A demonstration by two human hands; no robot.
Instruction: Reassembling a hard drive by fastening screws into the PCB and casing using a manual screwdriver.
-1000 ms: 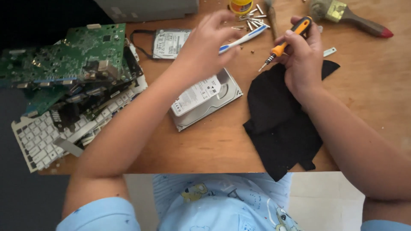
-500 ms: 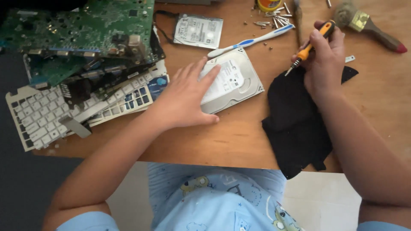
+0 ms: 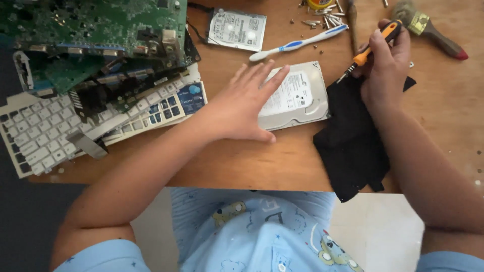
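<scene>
hard drive (image 3: 297, 98) lies flat on table (image 3: 242, 161), just left of black cloth (image 3: 353, 141) | left hand (image 3: 242, 106) open, fingers spread, resting on its left part | right hand (image 3: 385, 65) closed around orange screwdriver (image 3: 370, 48), tip near drive corner

Colours on the brown wooden surface (image 3: 242, 161)

Silver hard drive (image 3: 297, 98), white label; orange-and-black screwdriver (image 3: 370, 50); black cloth (image 3: 353, 146); green circuit boards (image 3: 101, 30) upper left; white-and-blue toothbrush (image 3: 297, 44).

Left hand (image 3: 244, 106) lies flat on hard drive (image 3: 297, 95); right hand (image 3: 385, 63) apparently grips screwdriver (image 3: 370, 48).
</scene>
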